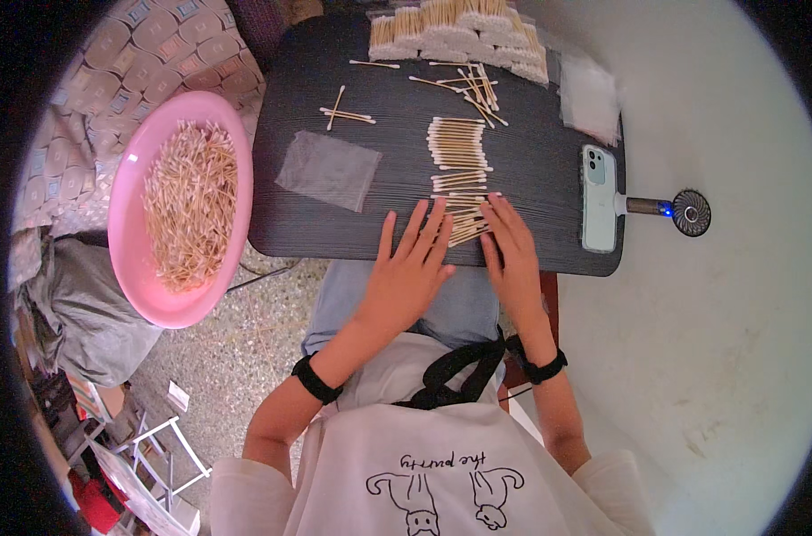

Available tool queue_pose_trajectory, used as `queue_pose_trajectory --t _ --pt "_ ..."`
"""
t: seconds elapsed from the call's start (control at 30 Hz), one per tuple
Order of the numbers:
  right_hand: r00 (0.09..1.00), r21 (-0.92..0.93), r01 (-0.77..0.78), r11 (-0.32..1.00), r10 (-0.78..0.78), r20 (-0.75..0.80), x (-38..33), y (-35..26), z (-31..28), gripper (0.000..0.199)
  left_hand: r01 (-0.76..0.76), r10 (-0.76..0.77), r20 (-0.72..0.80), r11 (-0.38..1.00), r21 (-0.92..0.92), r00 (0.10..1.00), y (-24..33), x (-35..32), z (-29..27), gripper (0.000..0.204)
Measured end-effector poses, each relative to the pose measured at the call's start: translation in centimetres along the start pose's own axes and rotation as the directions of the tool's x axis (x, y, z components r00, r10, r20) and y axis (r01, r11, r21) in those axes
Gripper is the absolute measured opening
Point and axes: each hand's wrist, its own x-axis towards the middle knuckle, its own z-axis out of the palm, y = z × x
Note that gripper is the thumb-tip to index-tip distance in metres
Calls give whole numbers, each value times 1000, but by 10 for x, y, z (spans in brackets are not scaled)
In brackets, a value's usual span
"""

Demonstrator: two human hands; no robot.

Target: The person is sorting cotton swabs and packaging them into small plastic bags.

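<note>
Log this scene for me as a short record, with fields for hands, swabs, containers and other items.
surface: black table
hands: left hand and right hand, fingers extended, at the near end of the swab column
swab column: swabs mostly crosswise, uneven spacing
loose swabs: a few crossed, left of the column's far end
packed swabs: stacked at the far edge
container: pink basin of swabs, left of the table
bag: clear bag, lying flat
electronics: phone, small fan, right side

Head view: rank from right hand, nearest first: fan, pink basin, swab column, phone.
From the right hand:
1. Swab column: near end at the fingertips
2. Phone: right, tabletop edge
3. Fan: right, beyond phone
4. Pink basin: far left
</note>
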Motion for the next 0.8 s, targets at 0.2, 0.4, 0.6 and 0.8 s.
queue_pose_trajectory --t 0.2,0.4,0.6,0.8 --pt "979 -261 103 960 -52 195 -7 0 1 52 30 -30 -13 999 12 999 -1 1 1 68" --pt "991 -306 50 951 -10 131 -3 -10 8 51 53 -51 -46 997 51 998 0 6 3 65" --pt "999 -422 19 906 -7 31 0 -12 7 42 66 -67 -14 998 -10 998 -1 9 0 62" --pt "998 -351 16 936 -34 -46 2 -11 5 33 98 -97 -34 995 31 995 2 9 7 64"
